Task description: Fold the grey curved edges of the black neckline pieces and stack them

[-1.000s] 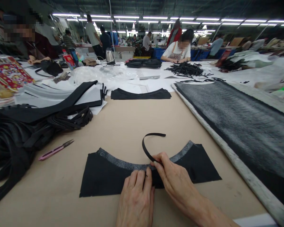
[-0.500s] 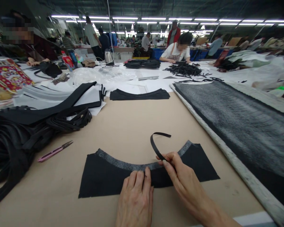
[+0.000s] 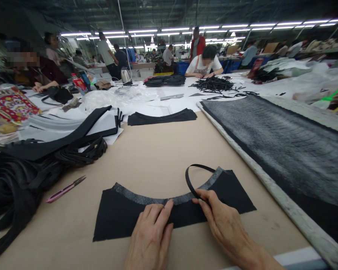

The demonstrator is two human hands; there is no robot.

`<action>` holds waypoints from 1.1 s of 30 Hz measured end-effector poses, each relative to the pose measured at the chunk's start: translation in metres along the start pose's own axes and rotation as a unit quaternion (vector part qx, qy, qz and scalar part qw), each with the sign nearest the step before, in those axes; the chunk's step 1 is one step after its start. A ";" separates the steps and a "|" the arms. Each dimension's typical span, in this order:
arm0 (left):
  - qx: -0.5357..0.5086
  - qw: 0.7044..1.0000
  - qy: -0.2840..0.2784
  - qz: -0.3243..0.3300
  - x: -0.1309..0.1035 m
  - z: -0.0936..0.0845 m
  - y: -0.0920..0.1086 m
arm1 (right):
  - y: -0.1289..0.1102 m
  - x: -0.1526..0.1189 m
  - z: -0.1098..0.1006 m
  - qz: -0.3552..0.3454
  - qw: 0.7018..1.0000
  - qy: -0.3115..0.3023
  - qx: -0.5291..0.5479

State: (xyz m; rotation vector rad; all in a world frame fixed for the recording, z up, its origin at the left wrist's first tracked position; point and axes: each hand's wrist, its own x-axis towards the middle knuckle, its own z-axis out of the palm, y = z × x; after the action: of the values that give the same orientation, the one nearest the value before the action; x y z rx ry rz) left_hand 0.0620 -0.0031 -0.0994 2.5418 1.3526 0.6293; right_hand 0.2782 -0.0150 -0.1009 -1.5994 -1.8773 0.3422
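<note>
A black cut panel (image 3: 112, 217) lies on the tan table surface (image 3: 152, 150), with a speckled grey band along its curved upper edge. My left hand (image 3: 152, 232) rests on the middle of the panel, fingers stretched and fingertips at the grey band. Between thumb and fingers, my right hand (image 3: 222, 217) pinches a narrow black strip (image 3: 188, 178). The strip's free part loops up and bends over to the right, its end near the right part of the band. Below the pinch, my fingers hide the strip.
Pink-handled thread snips (image 3: 64, 189) lie on the left, beside a heap of black strips (image 3: 14, 183). More black panels (image 3: 160, 118) lie ahead. A large speckled black sheet (image 3: 284, 138) covers the right side. Across the table, a person in white (image 3: 204, 65) bends over black strips.
The strip's free end has swung right and down toward the panel's right side. My right hand has moved slightly right and down, my left hand slightly left. The view has shifted a little.
</note>
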 end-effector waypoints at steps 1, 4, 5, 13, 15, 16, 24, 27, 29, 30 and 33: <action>-0.022 1.000 0.003 -0.012 0.000 -0.003 -0.003 | 0.000 0.000 0.000 -0.002 1.000 0.004 -0.002; -0.029 0.999 0.019 -0.038 -0.004 -0.010 -0.016 | 0.001 -0.001 0.000 -0.006 1.000 0.006 -0.010; -0.014 0.999 0.024 -0.031 -0.007 -0.011 -0.020 | 0.001 -0.002 0.000 -0.009 1.000 0.006 -0.011; 0.079 0.992 0.074 0.058 -0.024 -0.006 -0.035 | -0.001 0.000 -0.012 -0.049 0.996 0.066 -0.044; 0.057 0.991 0.117 0.035 -0.018 -0.012 -0.028 | -0.004 0.003 -0.022 -0.075 0.996 0.044 -0.037; 0.045 0.989 0.136 0.034 -0.013 -0.017 -0.022 | -0.008 0.005 -0.028 -0.084 0.996 0.017 -0.036; -0.065 0.987 0.008 0.149 0.052 -0.059 0.036 | -0.051 0.028 -0.084 -0.052 0.983 -0.172 0.025; -0.167 0.981 -0.077 0.057 0.057 -0.068 0.040 | -0.053 0.033 -0.098 -0.003 0.979 -0.201 0.032; -0.193 0.973 -0.119 -0.044 0.055 -0.074 0.039 | -0.049 0.036 -0.101 0.010 0.976 -0.215 0.019; -0.188 0.968 -0.139 -0.093 0.053 -0.076 0.038 | -0.047 0.038 -0.100 0.012 0.975 -0.221 0.012; -0.126 0.958 -0.182 -0.182 0.049 -0.078 0.035 | -0.042 0.043 -0.092 0.018 0.971 -0.238 -0.016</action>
State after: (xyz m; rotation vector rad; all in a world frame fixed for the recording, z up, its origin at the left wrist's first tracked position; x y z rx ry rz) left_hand 0.0769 0.0155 -0.0040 2.0100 1.4412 0.2282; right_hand 0.2991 -0.0023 0.0059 -1.6809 -2.2125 0.7728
